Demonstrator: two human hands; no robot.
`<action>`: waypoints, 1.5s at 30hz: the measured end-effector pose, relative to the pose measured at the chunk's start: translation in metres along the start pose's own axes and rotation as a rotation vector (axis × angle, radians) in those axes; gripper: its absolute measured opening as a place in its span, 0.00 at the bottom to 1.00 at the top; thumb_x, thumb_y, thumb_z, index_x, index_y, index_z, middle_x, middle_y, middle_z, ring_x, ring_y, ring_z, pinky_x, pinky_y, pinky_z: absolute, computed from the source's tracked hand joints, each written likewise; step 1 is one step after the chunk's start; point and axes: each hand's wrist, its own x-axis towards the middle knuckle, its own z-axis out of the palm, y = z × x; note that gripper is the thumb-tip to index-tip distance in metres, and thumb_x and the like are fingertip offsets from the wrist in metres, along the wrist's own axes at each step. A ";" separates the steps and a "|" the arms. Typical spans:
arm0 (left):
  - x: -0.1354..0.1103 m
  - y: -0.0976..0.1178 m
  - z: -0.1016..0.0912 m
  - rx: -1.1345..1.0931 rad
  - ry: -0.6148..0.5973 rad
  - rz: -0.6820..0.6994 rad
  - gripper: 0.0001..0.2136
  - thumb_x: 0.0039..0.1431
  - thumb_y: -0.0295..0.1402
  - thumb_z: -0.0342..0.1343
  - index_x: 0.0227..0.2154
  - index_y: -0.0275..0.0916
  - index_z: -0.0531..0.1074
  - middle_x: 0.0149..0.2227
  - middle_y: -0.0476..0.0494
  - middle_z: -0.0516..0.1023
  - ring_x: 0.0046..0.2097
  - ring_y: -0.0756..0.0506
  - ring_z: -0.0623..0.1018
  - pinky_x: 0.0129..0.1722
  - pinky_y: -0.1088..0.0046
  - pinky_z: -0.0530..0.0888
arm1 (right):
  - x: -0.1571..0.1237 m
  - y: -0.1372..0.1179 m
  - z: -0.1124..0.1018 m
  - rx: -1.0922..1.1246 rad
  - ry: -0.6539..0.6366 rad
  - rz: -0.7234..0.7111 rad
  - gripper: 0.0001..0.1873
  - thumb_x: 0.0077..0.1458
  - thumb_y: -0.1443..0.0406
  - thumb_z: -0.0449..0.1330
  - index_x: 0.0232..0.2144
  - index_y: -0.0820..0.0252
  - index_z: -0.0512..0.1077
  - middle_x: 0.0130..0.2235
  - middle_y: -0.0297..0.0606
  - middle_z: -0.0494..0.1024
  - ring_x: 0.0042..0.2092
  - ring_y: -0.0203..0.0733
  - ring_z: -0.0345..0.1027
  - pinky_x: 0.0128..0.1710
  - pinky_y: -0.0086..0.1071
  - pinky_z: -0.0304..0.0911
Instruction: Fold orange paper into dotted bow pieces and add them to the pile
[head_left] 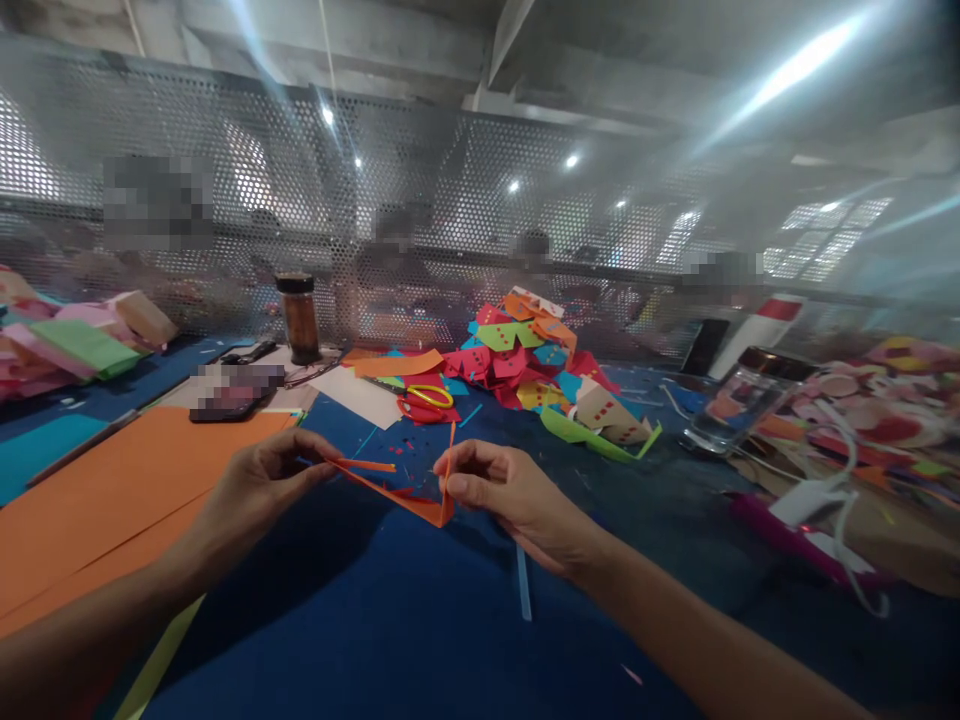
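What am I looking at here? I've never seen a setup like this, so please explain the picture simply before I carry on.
There is no machine: these are a person's own bare hands, seen by a camera worn on the head, looking forward and down. It is the only view. The left hand and right hand hold a folded orange paper strip between them, pinched in the fingers above a blue tabletop. Large orange sheets lie on the left, with a phone and a dark-lidded jar beyond. Ahead is a heap of colourful paper pieces; a clear container stands on the right.
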 end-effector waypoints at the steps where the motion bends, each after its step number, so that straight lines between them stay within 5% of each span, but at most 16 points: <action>1: 0.000 0.000 0.000 -0.013 -0.009 -0.001 0.09 0.53 0.40 0.66 0.33 0.41 0.77 0.34 0.46 0.80 0.37 0.45 0.78 0.35 0.72 0.73 | -0.001 -0.001 0.000 -0.011 0.004 -0.003 0.09 0.49 0.59 0.69 0.32 0.55 0.76 0.35 0.36 0.77 0.35 0.38 0.68 0.36 0.33 0.68; 10: -0.002 0.004 -0.002 -0.011 0.022 -0.018 0.09 0.56 0.42 0.63 0.36 0.43 0.78 0.38 0.46 0.82 0.41 0.43 0.79 0.39 0.71 0.74 | -0.005 -0.007 0.002 -0.214 -0.092 -0.085 0.08 0.53 0.60 0.66 0.31 0.56 0.74 0.31 0.32 0.74 0.33 0.35 0.67 0.35 0.30 0.65; 30: 0.004 -0.007 -0.005 -0.075 0.052 -0.022 0.11 0.57 0.41 0.64 0.40 0.45 0.76 0.44 0.47 0.82 0.47 0.44 0.78 0.46 0.70 0.73 | -0.012 0.000 0.007 -0.557 -0.090 -0.269 0.02 0.56 0.67 0.65 0.35 0.56 0.75 0.36 0.33 0.79 0.38 0.37 0.73 0.40 0.32 0.68; 39: -0.002 0.009 -0.001 -0.059 0.052 -0.060 0.22 0.55 0.45 0.65 0.51 0.46 0.72 0.47 0.44 0.81 0.50 0.41 0.79 0.46 0.68 0.75 | -0.011 0.004 0.009 -0.634 -0.077 -0.380 0.03 0.57 0.69 0.65 0.36 0.58 0.75 0.36 0.33 0.79 0.37 0.36 0.73 0.39 0.30 0.66; 45: -0.003 0.005 0.002 -0.041 0.004 0.058 0.25 0.55 0.44 0.65 0.56 0.49 0.68 0.65 0.43 0.67 0.53 0.38 0.78 0.52 0.58 0.77 | -0.009 0.012 0.007 -0.705 -0.040 -0.453 0.03 0.58 0.68 0.64 0.36 0.59 0.76 0.35 0.34 0.80 0.37 0.37 0.74 0.39 0.30 0.65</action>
